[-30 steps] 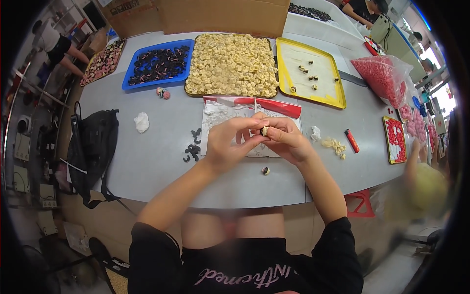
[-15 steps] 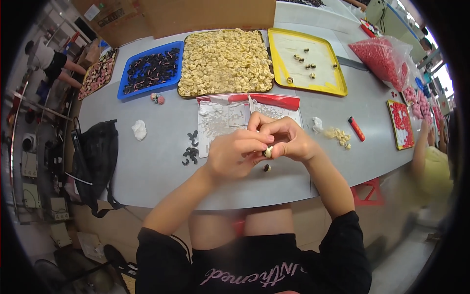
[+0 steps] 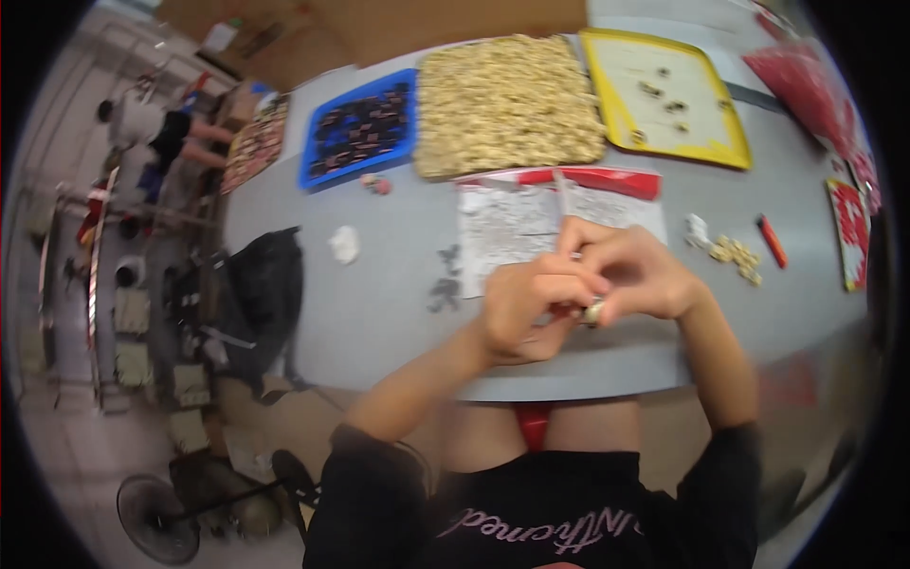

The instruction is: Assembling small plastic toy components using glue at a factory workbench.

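A small cream-and-dark piece (image 3: 594,311) is pinched between the fingertips of my left hand (image 3: 529,308) and my right hand (image 3: 652,275), above the near part of the grey table. Both hands are closed and meet around it; the fingers hide much of it and motion blurs it. Just beyond them lies a white sheet with grey patches (image 3: 507,237) and a red strip along its far side. Beside my left hand are several dark curved bits (image 3: 445,282). Right of my right hand sit several loose cream pieces (image 3: 737,256) and a crumpled white wad (image 3: 697,230).
Along the far side stand a blue tray (image 3: 310,152) of dark bits, a heap of cream pieces (image 3: 507,104), and a yellow tray (image 3: 737,128) bearing several small pieces. A red stick-shaped object (image 3: 773,242) lies at right. A black bag (image 3: 261,284) hangs at the table's left edge.
The whole view has swung left, so the table and hands appear farther right and blurred. Both hands still pinch the small piece together, with little change in their grip.
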Available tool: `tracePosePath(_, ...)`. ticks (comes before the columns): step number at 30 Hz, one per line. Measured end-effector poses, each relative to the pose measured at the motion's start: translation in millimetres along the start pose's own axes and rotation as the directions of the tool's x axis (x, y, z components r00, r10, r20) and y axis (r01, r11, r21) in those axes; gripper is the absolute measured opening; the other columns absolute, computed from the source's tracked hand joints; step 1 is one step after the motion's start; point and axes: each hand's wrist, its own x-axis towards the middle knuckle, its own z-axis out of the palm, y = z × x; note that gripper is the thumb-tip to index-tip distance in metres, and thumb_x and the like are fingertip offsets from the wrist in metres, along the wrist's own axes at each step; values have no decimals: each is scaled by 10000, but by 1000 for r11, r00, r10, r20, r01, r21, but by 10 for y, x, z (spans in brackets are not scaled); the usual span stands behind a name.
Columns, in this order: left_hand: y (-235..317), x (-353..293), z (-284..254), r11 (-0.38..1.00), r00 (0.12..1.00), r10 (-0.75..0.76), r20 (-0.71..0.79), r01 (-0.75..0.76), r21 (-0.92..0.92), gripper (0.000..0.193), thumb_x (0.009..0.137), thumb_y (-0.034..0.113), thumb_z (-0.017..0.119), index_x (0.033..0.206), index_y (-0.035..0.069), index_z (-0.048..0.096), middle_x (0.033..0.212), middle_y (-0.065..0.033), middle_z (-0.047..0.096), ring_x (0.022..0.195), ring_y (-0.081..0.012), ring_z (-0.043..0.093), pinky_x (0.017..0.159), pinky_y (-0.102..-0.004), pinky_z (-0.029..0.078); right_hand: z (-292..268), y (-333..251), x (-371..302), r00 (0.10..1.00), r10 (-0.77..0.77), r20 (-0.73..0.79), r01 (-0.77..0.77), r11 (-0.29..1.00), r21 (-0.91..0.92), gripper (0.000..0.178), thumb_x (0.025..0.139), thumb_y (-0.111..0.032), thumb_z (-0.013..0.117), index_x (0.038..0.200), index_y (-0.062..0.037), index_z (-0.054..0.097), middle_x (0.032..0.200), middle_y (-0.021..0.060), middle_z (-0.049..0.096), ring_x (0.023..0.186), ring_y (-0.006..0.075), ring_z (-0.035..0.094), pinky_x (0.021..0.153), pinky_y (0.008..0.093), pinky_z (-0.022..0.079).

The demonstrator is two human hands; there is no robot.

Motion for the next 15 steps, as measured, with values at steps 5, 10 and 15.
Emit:
tracePosePath(5,-24,-31,19,995,997,-72,16,73,-64,315,650,-144,619,879,51,525,866,-73,648,632,-143,582,508,-231,454,26,19,-19,994,55,-95,-54,998,8,289,715,-213,759,834,23,644,986,78,491,938,175,506,817,282,420)
tracePosePath(10,-65,-66,16,990,995,-104,-3,103,-101,264,720,-77,663,895,58,518,890,-74,634,587,-106,531,487,-210,416,54,91,24,985,67,-156,-65,998,20,401,712,-358,756,816,16,652,932,69,506,908,176,508,798,291,435)
tracePosePath(15,-97,-52,30,969,986,-168,-12,162,-188,243,774,-34,657,936,60,501,916,-78,624,669,-122,528,560,-227,429,61,53,49,974,112,-195,-105,993,45,390,723,-343,741,823,22,648,936,70,506,904,176,515,782,289,447)
